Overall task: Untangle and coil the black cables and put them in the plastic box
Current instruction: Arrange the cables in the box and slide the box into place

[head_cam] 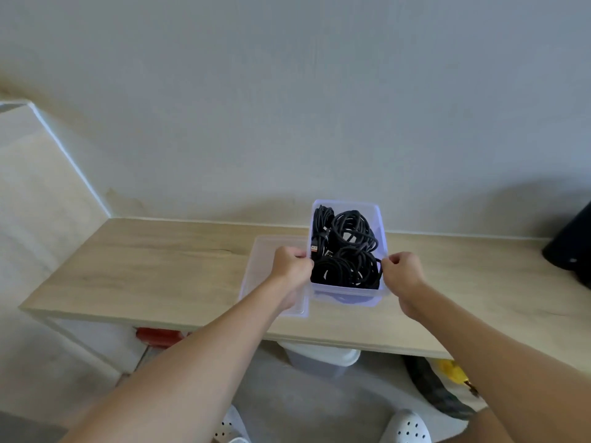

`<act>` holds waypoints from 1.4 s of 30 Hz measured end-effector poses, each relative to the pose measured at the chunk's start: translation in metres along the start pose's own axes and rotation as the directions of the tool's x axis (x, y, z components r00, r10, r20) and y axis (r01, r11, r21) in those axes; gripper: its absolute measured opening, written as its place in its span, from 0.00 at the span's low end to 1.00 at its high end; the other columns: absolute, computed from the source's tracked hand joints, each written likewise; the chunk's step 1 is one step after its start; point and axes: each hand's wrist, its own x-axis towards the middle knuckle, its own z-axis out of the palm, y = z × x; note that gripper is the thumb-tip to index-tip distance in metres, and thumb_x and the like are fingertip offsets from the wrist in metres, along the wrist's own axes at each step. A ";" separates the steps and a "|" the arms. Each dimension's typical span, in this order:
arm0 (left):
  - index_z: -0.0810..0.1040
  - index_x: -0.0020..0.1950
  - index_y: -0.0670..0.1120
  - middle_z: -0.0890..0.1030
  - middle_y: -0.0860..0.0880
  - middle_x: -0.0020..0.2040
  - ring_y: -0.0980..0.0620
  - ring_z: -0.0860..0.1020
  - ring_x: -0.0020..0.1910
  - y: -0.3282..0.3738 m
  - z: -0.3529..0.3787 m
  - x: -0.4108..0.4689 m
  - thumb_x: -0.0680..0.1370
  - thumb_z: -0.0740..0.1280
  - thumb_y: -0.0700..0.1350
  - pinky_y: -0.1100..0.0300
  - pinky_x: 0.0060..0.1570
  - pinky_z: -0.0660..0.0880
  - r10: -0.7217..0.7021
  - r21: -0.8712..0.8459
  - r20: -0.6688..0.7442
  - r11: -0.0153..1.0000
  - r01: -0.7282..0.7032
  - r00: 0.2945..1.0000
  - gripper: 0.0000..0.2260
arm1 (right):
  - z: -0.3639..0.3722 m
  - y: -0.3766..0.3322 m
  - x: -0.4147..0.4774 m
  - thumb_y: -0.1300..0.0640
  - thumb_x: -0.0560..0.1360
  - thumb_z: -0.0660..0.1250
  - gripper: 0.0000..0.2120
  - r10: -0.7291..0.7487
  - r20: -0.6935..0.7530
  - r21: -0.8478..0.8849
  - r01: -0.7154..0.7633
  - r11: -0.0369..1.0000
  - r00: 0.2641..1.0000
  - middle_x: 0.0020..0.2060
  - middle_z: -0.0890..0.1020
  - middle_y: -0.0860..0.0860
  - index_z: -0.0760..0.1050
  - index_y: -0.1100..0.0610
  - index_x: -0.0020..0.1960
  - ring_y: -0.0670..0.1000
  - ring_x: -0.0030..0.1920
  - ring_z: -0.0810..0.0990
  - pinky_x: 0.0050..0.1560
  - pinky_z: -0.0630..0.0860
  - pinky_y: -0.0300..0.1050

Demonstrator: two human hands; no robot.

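Grip: left hand (289, 266), right hand (404, 273) clasp clear rectangular plastic box (348, 290) rims.
Handling: keep level; coiled black cables (351, 238) likely loose.

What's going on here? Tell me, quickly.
A person stands at a wooden table, gripping a clear plastic box by its side rims, left hand on the left, right hand on the right. Coiled black cables lie in the box. A clear lid lies flat on the table just left of it, partly under the left arm.
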 end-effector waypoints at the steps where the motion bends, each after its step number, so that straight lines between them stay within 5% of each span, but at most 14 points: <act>1: 0.79 0.38 0.44 0.75 0.47 0.38 0.47 0.68 0.38 -0.002 0.013 -0.003 0.76 0.62 0.30 0.59 0.40 0.68 -0.020 -0.009 0.022 1.000 0.020 1.000 0.12 | -0.011 0.007 -0.001 0.68 0.78 0.54 0.17 0.011 -0.015 -0.005 -0.011 1.000 1.000 0.30 0.59 0.50 0.56 0.54 0.34 0.52 0.31 0.55 0.30 0.53 0.43; 6: 0.83 0.42 0.40 0.79 0.44 0.37 0.48 0.73 0.34 -0.008 0.048 -0.019 0.77 0.61 0.29 0.60 0.31 0.69 -0.059 -0.001 0.103 0.998 0.060 0.993 0.13 | -0.041 0.038 0.004 0.67 0.78 0.54 0.17 0.072 0.000 -0.011 -0.072 0.997 0.997 0.29 0.58 0.50 0.56 0.53 0.34 0.51 0.31 0.54 0.29 0.53 0.43; 9: 0.83 0.46 0.37 0.80 0.42 0.41 0.44 0.76 0.39 -0.016 0.046 -0.015 0.75 0.56 0.28 0.53 0.38 0.72 -0.043 0.056 0.099 0.998 0.038 0.994 0.15 | -0.042 0.049 0.005 0.65 0.79 0.56 0.17 0.095 0.027 -0.019 -0.094 0.995 0.995 0.30 0.59 0.50 0.56 0.53 0.34 0.51 0.31 0.55 0.30 0.54 0.43; 11: 0.83 0.56 0.40 0.82 0.44 0.53 0.41 0.79 0.52 -0.020 0.038 -0.009 0.78 0.58 0.32 0.51 0.50 0.76 0.025 0.239 -0.019 0.971 -0.019 1.000 0.16 | -0.039 0.051 0.005 0.65 0.79 0.56 0.18 0.091 0.056 -0.015 -0.091 0.996 0.994 0.30 0.58 0.50 0.56 0.53 0.34 0.51 0.32 0.55 0.31 0.54 0.43; 13: 0.77 0.65 0.44 0.77 0.45 0.63 0.42 0.75 0.62 -0.029 0.027 -0.002 0.80 0.64 0.41 0.52 0.59 0.74 0.079 0.549 -0.077 0.835 -0.024 0.994 0.14 | -0.035 0.050 0.006 0.64 0.80 0.57 0.18 0.086 0.081 -0.012 -0.085 0.996 0.993 0.29 0.58 0.50 0.56 0.54 0.34 0.51 0.32 0.55 0.31 0.54 0.43; 16: 0.72 0.62 0.47 0.68 0.45 0.63 0.41 0.68 0.64 -0.046 0.014 0.000 0.76 0.69 0.56 0.48 0.61 0.69 -0.089 0.847 -0.006 0.529 0.053 0.996 0.19 | -0.027 0.048 0.007 0.64 0.80 0.57 0.17 0.076 0.102 -0.022 -0.074 0.997 0.992 0.30 0.59 0.50 0.56 0.54 0.35 0.51 0.32 0.56 0.32 0.55 0.43; 18: 0.74 0.59 0.46 0.68 0.46 0.61 0.42 0.67 0.64 -0.056 0.014 -0.001 0.78 0.67 0.56 0.49 0.59 0.67 -0.065 0.915 0.035 0.404 -0.006 0.997 0.17 | -0.022 0.048 0.007 0.64 0.80 0.56 0.16 0.070 0.107 -0.027 -0.067 0.997 0.992 0.30 0.59 0.50 0.57 0.55 0.36 0.51 0.32 0.56 0.32 0.56 0.44; 22: 0.74 0.49 0.45 0.73 0.45 0.57 0.43 0.72 0.58 -0.061 0.009 -0.003 0.81 0.62 0.43 0.48 0.57 0.71 0.101 0.907 -0.004 0.419 -0.039 0.995 0.03 | -0.017 0.046 0.009 0.62 0.81 0.55 0.13 0.082 0.114 -0.056 -0.076 0.996 0.990 0.32 0.63 0.51 0.60 0.56 0.38 0.51 0.32 0.59 0.32 0.59 0.43; 25: 0.71 0.48 0.46 0.76 0.46 0.54 0.44 0.76 0.54 -0.059 -0.009 -0.004 0.80 0.66 0.49 0.46 0.56 0.74 0.070 0.844 -0.021 0.536 -0.020 0.997 0.07 | -0.014 0.044 0.007 0.61 0.81 0.55 0.12 0.097 0.118 -0.082 -0.088 0.993 0.988 0.34 0.64 0.51 0.61 0.56 0.39 0.51 0.34 0.60 0.33 0.60 0.43; 28: 0.70 0.49 0.48 0.77 0.49 0.51 0.46 0.76 0.53 -0.060 -0.023 -0.009 0.77 0.67 0.51 0.50 0.57 0.70 -0.045 0.901 0.074 0.432 -0.047 0.996 0.09 | -0.011 0.040 0.005 0.61 0.81 0.55 0.11 0.102 0.128 -0.091 -0.091 0.992 0.987 0.34 0.65 0.51 0.62 0.56 0.39 0.51 0.34 0.61 0.35 0.62 0.43; 32: 0.67 0.42 0.48 0.74 0.51 0.42 0.48 0.72 0.45 -0.062 -0.027 -0.023 0.78 0.62 0.44 0.55 0.50 0.66 0.087 0.946 0.118 0.292 -0.139 0.989 0.06 | -0.006 0.038 0.000 0.60 0.81 0.57 0.10 0.110 0.134 -0.080 -0.100 0.992 0.985 0.35 0.67 0.53 0.63 0.57 0.40 0.52 0.35 0.62 0.37 0.64 0.45; 36: 0.67 0.40 0.45 0.71 0.48 0.39 0.42 0.76 0.44 -0.045 -0.029 -0.024 0.78 0.61 0.44 0.54 0.42 0.66 0.292 0.844 -0.095 0.530 -0.079 0.952 0.08 | -0.004 0.038 -0.003 0.58 0.80 0.59 0.09 0.145 0.128 -0.047 -0.140 0.989 0.981 0.37 0.69 0.55 0.67 0.59 0.42 0.54 0.38 0.65 0.39 0.66 0.48; 39: 0.70 0.43 0.41 0.74 0.42 0.39 0.40 0.74 0.40 0.006 -0.039 -0.024 0.80 0.59 0.44 0.54 0.37 0.64 0.336 0.528 -0.360 0.842 -0.106 0.870 0.09 | -0.003 0.029 -0.006 0.62 0.78 0.55 0.09 0.162 0.025 0.031 -0.162 0.986 0.987 0.37 0.64 0.53 0.61 0.58 0.39 0.53 0.36 0.61 0.37 0.62 0.45; 42: 0.65 0.38 0.43 0.72 0.45 0.36 0.43 0.70 0.37 0.067 -0.045 -0.035 0.81 0.56 0.43 0.53 0.35 0.62 0.330 0.225 -0.505 0.942 -0.247 0.798 0.12 | -0.002 0.009 -0.013 0.62 0.76 0.52 0.08 0.030 -0.157 0.078 -0.018 0.997 0.987 0.36 0.68 0.52 0.65 0.60 0.40 0.53 0.35 0.64 0.35 0.62 0.46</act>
